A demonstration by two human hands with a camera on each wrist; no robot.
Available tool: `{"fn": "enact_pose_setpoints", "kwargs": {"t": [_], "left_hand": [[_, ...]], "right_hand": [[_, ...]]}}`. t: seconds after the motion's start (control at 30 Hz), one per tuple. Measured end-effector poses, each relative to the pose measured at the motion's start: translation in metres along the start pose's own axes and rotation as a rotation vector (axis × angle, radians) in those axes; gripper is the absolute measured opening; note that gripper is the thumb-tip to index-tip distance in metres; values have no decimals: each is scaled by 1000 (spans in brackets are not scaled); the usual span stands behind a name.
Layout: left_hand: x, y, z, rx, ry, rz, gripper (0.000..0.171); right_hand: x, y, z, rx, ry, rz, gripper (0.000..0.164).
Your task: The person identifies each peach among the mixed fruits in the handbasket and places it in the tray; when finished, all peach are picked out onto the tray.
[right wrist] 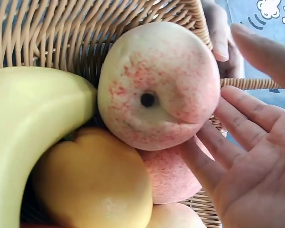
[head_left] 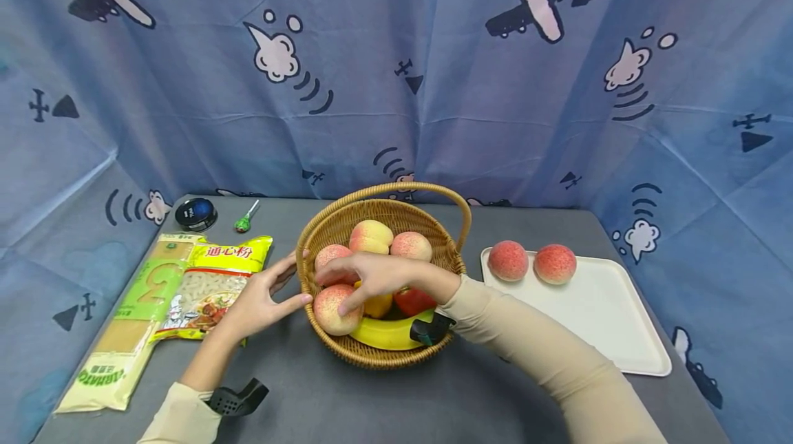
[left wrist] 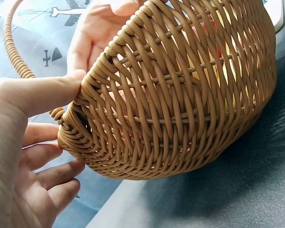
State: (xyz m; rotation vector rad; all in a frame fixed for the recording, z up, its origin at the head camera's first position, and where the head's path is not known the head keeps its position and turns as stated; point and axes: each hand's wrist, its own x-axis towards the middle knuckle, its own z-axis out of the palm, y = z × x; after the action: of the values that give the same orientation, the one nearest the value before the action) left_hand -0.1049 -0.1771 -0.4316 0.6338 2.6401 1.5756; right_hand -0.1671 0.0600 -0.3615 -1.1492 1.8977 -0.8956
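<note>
Watching remotely, I've got R hand (head_left: 374, 273) w/ fingers wide & loose, by pale peach (head_left: 334, 314) inside basket's (head_left: 378, 360) L front. Peach is roundish, no obvious long axis, just basket-front of those fingers. R hand's nearer; L hand (head_left: 257, 301) pinches basket's L rim.

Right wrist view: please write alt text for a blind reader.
A right hand extends its fingers to the edge of a red-speckled peach in a wicker basket, beside a banana and apparently a yellow bell pepper.
</note>
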Motion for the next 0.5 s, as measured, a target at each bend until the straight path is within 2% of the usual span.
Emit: {"fn": "enact_pose_setpoints", "kwargs": {"t": [0.2, 0.5], "left_hand": [[1, -1, 1, -17, 2, 31, 66], [0, -1, 0, -5, 0, 22, 67]], "right_hand": [[3, 3, 4, -197, 13, 33, 59], [4, 1, 6, -303, -30, 67, 66]]}}
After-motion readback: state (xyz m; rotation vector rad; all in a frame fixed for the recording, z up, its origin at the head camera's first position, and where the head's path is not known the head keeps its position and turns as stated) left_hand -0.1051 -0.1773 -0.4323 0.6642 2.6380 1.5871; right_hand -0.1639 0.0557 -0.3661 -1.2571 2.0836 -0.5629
